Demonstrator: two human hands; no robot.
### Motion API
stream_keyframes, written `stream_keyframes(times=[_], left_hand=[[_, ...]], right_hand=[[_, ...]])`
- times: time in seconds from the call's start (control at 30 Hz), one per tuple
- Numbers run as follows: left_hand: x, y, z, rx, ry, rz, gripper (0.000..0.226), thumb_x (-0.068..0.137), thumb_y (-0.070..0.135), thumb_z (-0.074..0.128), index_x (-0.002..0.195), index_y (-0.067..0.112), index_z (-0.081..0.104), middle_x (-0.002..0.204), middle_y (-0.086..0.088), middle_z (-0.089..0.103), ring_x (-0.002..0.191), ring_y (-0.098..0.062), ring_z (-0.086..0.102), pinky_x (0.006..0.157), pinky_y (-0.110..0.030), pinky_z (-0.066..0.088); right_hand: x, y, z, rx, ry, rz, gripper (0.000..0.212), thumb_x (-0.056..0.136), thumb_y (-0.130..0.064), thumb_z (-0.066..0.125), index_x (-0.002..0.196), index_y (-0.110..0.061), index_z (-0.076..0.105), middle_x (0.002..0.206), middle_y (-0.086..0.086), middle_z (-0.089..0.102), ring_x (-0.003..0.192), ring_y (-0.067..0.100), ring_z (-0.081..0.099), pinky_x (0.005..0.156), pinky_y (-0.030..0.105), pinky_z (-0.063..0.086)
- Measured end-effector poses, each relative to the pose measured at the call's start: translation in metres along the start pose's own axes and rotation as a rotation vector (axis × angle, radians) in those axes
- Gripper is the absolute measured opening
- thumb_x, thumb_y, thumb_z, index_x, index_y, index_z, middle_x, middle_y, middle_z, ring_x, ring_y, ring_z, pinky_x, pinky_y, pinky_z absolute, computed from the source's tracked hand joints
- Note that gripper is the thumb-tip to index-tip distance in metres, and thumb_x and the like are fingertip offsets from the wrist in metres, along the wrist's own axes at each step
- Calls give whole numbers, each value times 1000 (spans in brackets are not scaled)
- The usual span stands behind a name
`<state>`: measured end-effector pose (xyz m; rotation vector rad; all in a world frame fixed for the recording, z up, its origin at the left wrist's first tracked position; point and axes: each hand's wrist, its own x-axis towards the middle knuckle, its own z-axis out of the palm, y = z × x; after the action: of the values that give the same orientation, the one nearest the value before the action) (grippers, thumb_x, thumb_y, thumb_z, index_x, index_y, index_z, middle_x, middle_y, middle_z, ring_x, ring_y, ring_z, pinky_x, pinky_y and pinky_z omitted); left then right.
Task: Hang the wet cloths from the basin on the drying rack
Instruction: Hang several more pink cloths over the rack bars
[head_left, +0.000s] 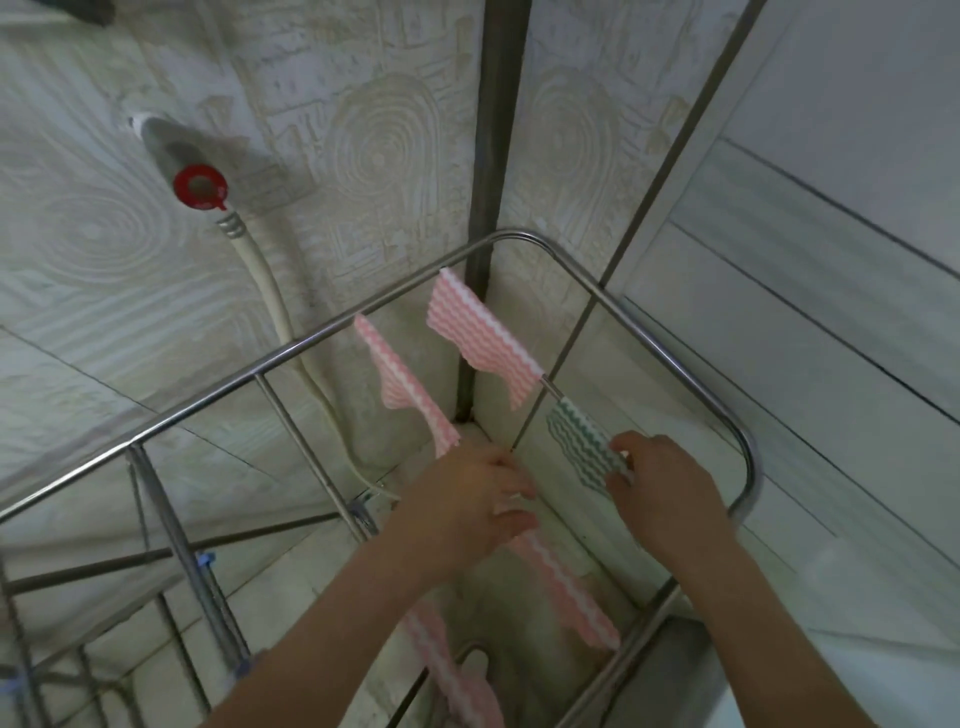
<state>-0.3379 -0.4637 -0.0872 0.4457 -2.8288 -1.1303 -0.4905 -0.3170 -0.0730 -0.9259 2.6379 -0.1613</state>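
A steel drying rack stands in the corner of a tiled room. A green-and-white wavy cloth hangs over its far rail, and my right hand pinches that cloth's near edge. A pink-and-white cloth hangs on the same rail farther back. On the second rail hangs another pink cloth, and a third pink cloth lies on the same rail nearer to me. My left hand rests over this rail, fingers curled at the near pink cloth's top edge. The basin is out of view.
A white hose runs down the patterned wall from a fitting with a red ring. A dark vertical pipe stands in the corner. More rack bars with blue clips sit lower left. White wall panels fill the right.
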Motion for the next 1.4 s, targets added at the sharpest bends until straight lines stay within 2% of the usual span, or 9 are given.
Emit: stream_keyframes(times=[0.3, 0.43, 0.53, 0.73, 0.87, 0.97, 1.23, 1.33, 1.4], left_hand=[[-24, 33, 42, 183, -27, 7, 22, 87, 32, 62, 99, 16, 71, 107, -5, 61, 104, -22, 52, 84, -29, 39], [-38, 43, 54, 185, 32, -26, 16, 84, 18, 61, 95, 10, 68, 105, -11, 59, 100, -30, 55, 81, -37, 47], [-52, 56, 54, 159, 112, -30, 19, 80, 12, 62, 98, 10, 69, 103, -12, 62, 95, -31, 59, 80, -31, 44], [-97, 94, 50, 14, 280, -28, 16, 77, 17, 62, 90, 16, 72, 90, -7, 68, 81, -24, 64, 72, -34, 53], [-119, 124, 49, -38, 334, 0, 8, 79, 13, 69, 82, 19, 72, 81, 2, 70, 74, -13, 63, 71, -28, 50], [-133, 149, 51, -152, 307, 10, 10, 81, 12, 68, 79, 21, 70, 71, 5, 68, 68, -11, 61, 67, -24, 48], [-182, 196, 67, -326, 94, 171, 11, 76, 20, 61, 69, 27, 61, 58, 9, 54, 55, -5, 46, 56, -24, 39], [-214, 207, 83, -326, -57, 278, 12, 73, 24, 52, 70, 15, 59, 60, -5, 54, 55, -7, 45, 55, -25, 36], [-238, 211, 102, -295, -186, 350, 12, 77, 21, 50, 69, 15, 55, 58, -1, 52, 55, -9, 47, 56, -29, 37]], right_hand=[[-26, 19, 21, 81, 207, 71, 16, 96, -13, 50, 102, -6, 62, 82, 6, 51, 68, 20, 45, 59, 30, 33], [-45, 25, 25, 160, 181, 29, 28, 91, -13, 52, 118, -8, 56, 100, 16, 57, 86, 31, 56, 66, 33, 42], [-72, 27, 19, 230, 226, -5, 40, 88, -14, 56, 128, -10, 52, 113, 17, 57, 99, 34, 56, 76, 36, 48], [-141, 38, 5, 500, 272, -60, 38, 89, -15, 60, 127, -14, 58, 116, 9, 64, 99, 23, 62, 86, 32, 50], [-190, 49, -3, 683, 292, -22, 15, 89, -18, 62, 99, -28, 67, 93, -7, 69, 80, 5, 63, 72, 20, 48], [-226, 56, -6, 805, 325, 39, 20, 89, -21, 62, 79, -39, 64, 79, -12, 70, 77, 8, 67, 74, 27, 53], [-338, 59, -3, 995, 451, 229, 12, 91, -16, 60, 85, -19, 71, 72, 0, 71, 67, 14, 68, 69, 24, 55], [-395, 51, 21, 1002, 541, 342, 17, 91, -12, 60, 81, -22, 70, 70, -4, 69, 63, 7, 64, 60, 15, 49], [-436, 46, 46, 984, 590, 471, 16, 90, -16, 60, 83, -26, 70, 75, -5, 70, 71, 9, 66, 66, 21, 51]])
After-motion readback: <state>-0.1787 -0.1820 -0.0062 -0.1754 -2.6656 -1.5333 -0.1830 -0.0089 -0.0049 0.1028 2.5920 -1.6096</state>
